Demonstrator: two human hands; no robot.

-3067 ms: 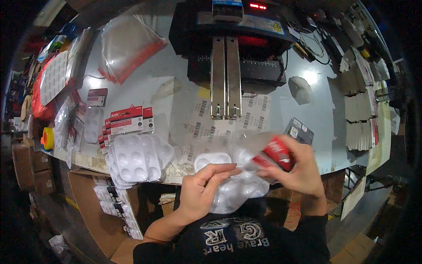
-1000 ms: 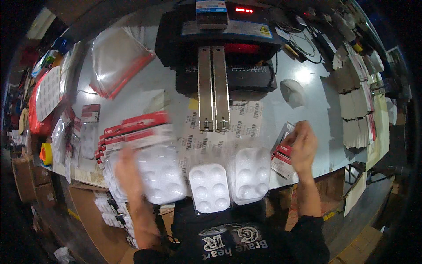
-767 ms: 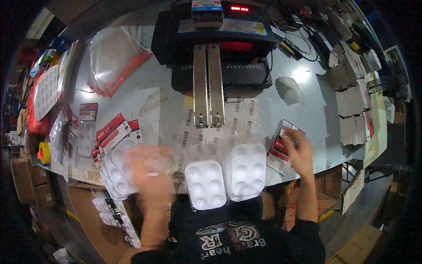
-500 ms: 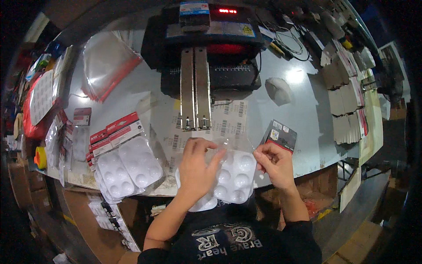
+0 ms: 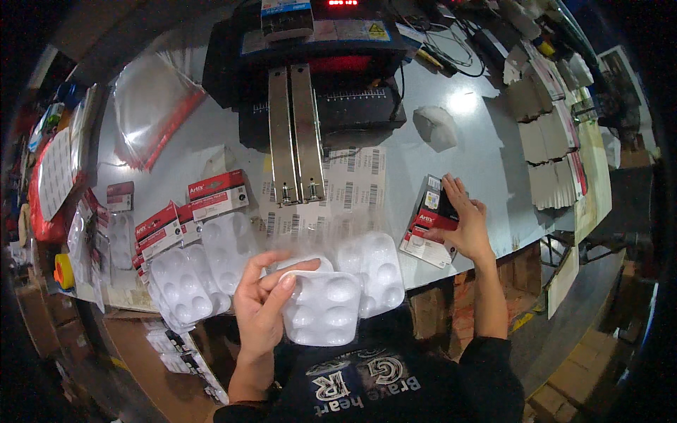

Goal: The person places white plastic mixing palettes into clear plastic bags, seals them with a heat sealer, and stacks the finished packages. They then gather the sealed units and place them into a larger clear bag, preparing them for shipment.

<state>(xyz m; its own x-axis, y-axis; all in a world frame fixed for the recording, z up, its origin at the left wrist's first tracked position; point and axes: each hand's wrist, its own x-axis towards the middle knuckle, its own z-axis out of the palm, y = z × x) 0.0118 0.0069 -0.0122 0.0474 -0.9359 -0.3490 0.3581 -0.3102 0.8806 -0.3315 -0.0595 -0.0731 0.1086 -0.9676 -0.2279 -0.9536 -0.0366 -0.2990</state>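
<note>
My left hand (image 5: pixel 262 299) pinches a white plastic paint palette (image 5: pixel 323 308) with round wells, in clear film, by its upper left corner over the table's front edge. Another white palette (image 5: pixel 379 271) lies partly behind it on the right. My right hand (image 5: pixel 467 222) lies with fingers stretched along the right side of a small stack of red and black header cards (image 5: pixel 431 224). Its thumb reaches across the cards. Left of my left hand, several bagged palettes (image 5: pixel 182 282) with red and white header cards overlap at the table edge.
A black machine (image 5: pixel 317 70) with a red display stands at the back, two metal rails (image 5: pixel 295 134) jutting toward me. Under them lies a label sheet (image 5: pixel 345 204). Clear bags (image 5: pixel 151 106) sit far left, stacked cards (image 5: pixel 550 148) far right, crumpled white material (image 5: pixel 435 127) between.
My left hand has pulled a palette toward me and left. My right hand has left the palettes and moved right onto the header cards. The whole view has shifted slightly.
</note>
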